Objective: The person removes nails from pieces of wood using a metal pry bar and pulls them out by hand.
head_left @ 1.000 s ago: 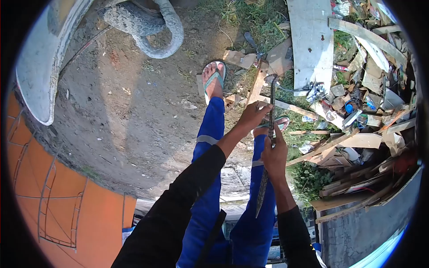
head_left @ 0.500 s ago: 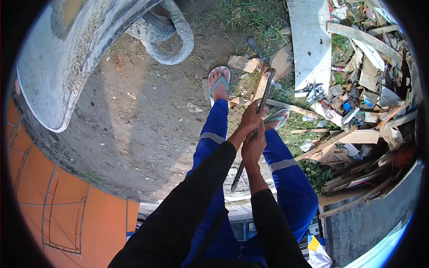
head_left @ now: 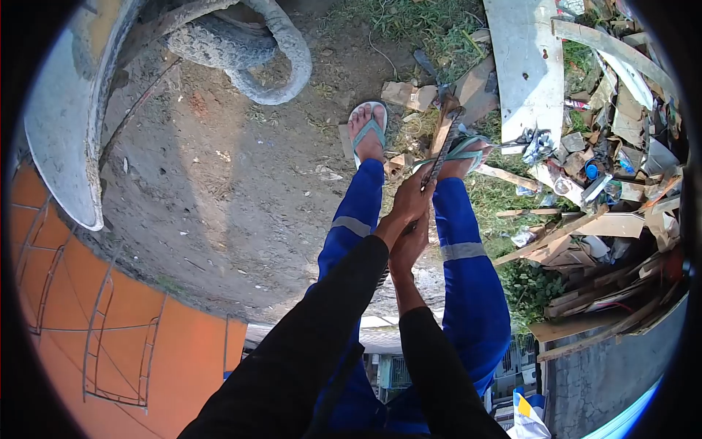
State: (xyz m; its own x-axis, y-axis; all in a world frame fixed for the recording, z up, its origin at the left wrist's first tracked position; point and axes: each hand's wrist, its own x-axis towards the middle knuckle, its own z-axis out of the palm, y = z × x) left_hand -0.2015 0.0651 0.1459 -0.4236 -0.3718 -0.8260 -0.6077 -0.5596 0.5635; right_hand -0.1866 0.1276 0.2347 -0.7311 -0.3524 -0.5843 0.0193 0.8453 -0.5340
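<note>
L hand point(head_left: 414, 194) & R hand point(head_left: 409, 250) grip a metal bar point(head_left: 444, 154), prob. setting its end at a wood plank point(head_left: 442, 130); next move needs firm hold, feet point(head_left: 368, 144) clear.

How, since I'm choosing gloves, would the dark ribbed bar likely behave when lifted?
The dark ribbed bar is probably stiff: it runs nearly straight past the left hand. It looks metallic, so it may be heavy for its slimness. Its ribbed surface should resist slipping.

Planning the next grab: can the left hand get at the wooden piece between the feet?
Probably not: the left hand grips the ridged bar, which partly covers the wooden piece in view.
</note>
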